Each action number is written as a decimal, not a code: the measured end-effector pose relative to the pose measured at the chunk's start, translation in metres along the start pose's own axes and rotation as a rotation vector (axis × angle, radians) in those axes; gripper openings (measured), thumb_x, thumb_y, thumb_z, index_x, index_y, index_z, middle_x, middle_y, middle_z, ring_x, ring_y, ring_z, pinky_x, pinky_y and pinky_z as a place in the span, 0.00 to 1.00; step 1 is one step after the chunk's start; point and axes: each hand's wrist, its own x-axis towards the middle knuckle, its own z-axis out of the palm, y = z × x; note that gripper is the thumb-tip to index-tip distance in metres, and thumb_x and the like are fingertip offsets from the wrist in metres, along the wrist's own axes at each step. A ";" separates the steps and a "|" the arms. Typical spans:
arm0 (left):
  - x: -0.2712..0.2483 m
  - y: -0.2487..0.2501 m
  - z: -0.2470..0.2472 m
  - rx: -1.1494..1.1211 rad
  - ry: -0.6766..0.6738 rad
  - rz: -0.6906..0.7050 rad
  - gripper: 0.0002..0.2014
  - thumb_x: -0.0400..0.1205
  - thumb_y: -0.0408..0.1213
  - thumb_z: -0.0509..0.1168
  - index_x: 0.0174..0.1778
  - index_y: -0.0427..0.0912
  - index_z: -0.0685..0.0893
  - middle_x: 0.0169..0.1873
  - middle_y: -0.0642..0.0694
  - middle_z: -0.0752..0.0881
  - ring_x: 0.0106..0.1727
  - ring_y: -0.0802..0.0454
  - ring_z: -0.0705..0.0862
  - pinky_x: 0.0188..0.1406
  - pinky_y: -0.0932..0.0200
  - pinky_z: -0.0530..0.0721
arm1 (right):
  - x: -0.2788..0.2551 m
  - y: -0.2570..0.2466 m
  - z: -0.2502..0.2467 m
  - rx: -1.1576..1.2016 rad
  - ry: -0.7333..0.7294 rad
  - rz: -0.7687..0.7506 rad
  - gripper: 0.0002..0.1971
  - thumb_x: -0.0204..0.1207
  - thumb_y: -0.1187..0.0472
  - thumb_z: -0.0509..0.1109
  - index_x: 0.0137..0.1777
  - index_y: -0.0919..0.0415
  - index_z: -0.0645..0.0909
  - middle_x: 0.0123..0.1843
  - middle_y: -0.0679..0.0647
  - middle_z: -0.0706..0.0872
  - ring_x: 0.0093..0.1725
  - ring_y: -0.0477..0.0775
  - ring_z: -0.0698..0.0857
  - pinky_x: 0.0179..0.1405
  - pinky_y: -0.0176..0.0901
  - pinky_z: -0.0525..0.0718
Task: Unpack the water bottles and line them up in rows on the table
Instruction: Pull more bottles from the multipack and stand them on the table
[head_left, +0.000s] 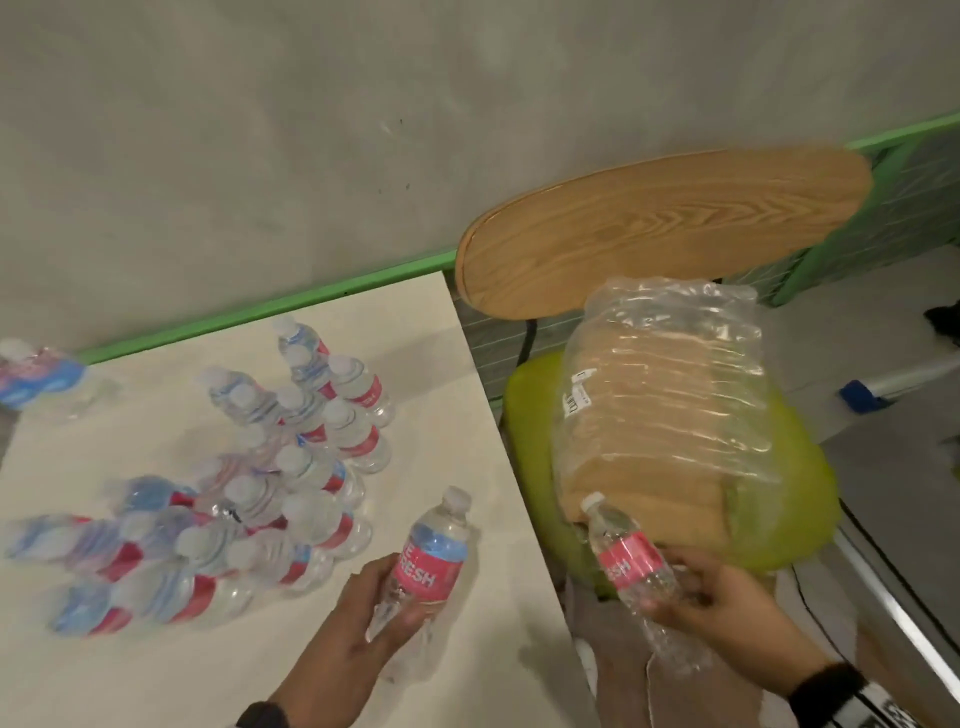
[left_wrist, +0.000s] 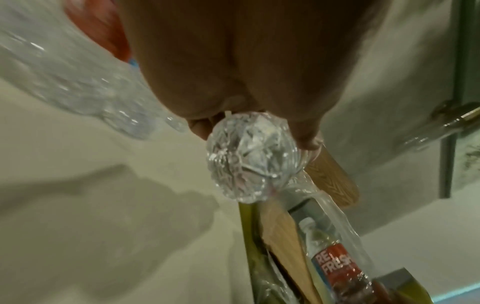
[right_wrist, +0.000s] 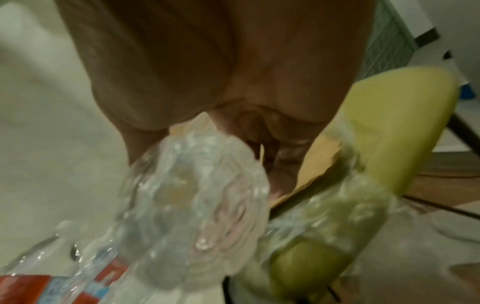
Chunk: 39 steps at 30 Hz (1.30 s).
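My left hand (head_left: 384, 608) grips a water bottle (head_left: 434, 556) with a red and blue label, tilted above the white table (head_left: 156, 675) near its right edge; its clear ribbed base (left_wrist: 250, 157) fills the left wrist view. My right hand (head_left: 696, 597) grips a second bottle (head_left: 631, 566) by its lower half, just off the table beside the chair; its base (right_wrist: 192, 205) shows blurred in the right wrist view. Several bottles (head_left: 291, 467) stand grouped on the table. The emptied plastic wrap (head_left: 660, 395), on a cardboard tray, lies on the chair.
A chair with a green seat (head_left: 800, 499) and a wooden backrest (head_left: 665, 228) stands right of the table. Another wrapped bottle pack (head_left: 36, 376) sits at the table's far left. A grey wall with a green strip (head_left: 260, 306) runs behind.
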 end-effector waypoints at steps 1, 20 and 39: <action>-0.011 -0.012 -0.007 0.004 0.008 -0.020 0.21 0.80 0.48 0.69 0.66 0.67 0.71 0.59 0.73 0.81 0.60 0.73 0.78 0.60 0.73 0.75 | -0.001 -0.009 0.016 0.012 -0.038 -0.018 0.35 0.56 0.55 0.86 0.65 0.53 0.78 0.48 0.52 0.93 0.48 0.52 0.92 0.50 0.48 0.89; -0.029 -0.169 -0.088 0.080 0.272 0.042 0.30 0.79 0.38 0.70 0.76 0.58 0.68 0.67 0.60 0.76 0.68 0.60 0.76 0.72 0.60 0.73 | 0.053 -0.076 0.295 -0.223 0.245 -0.271 0.30 0.61 0.63 0.84 0.60 0.43 0.78 0.49 0.41 0.88 0.50 0.38 0.86 0.40 0.24 0.82; 0.005 -0.136 -0.066 -0.009 0.281 0.060 0.27 0.79 0.31 0.66 0.73 0.55 0.71 0.61 0.57 0.82 0.63 0.56 0.81 0.66 0.53 0.82 | 0.087 -0.090 0.305 -0.252 0.215 -0.312 0.24 0.69 0.63 0.78 0.62 0.43 0.76 0.46 0.40 0.87 0.46 0.42 0.87 0.44 0.31 0.84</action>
